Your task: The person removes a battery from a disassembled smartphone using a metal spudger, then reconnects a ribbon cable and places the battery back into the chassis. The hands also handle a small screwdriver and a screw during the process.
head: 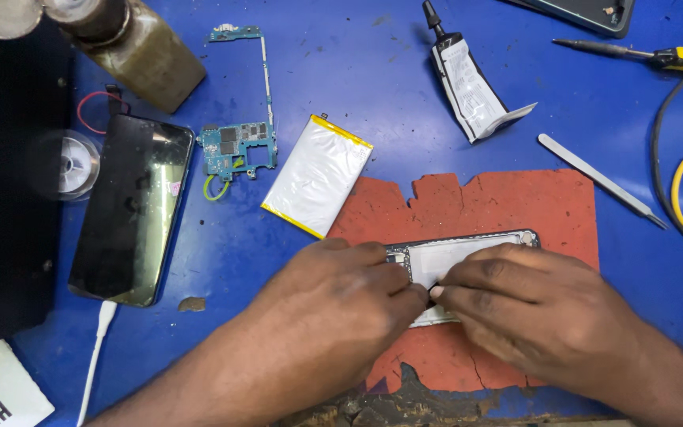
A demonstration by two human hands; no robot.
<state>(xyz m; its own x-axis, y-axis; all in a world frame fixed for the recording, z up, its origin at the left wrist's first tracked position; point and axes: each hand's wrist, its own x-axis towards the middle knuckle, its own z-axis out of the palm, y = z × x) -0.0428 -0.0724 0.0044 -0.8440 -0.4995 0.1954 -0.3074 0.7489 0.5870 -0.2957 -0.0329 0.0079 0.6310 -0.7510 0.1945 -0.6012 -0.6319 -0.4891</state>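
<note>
An opened phone frame (pixel 468 251) lies on a worn red mat (pixel 507 205) on the blue work surface. My left hand (pixel 341 296) rests on the frame's left end, fingers curled and pressing it down. My right hand (pixel 515 304) covers the frame's lower right, its fingertips pinched at something small and dark inside the frame; what it is cannot be made out. Both hands meet near the frame's middle. A silver phone battery (pixel 318 174) lies loose just left of the mat.
A green circuit board (pixel 237 149) and a dark phone (pixel 132 207) on a white cable lie at left. A glue tube (pixel 468 83), metal tweezers (pixel 598 179) and a yellow-handled tool (pixel 673 57) sit at the back right. A brown bottle (pixel 140 51) stands far left.
</note>
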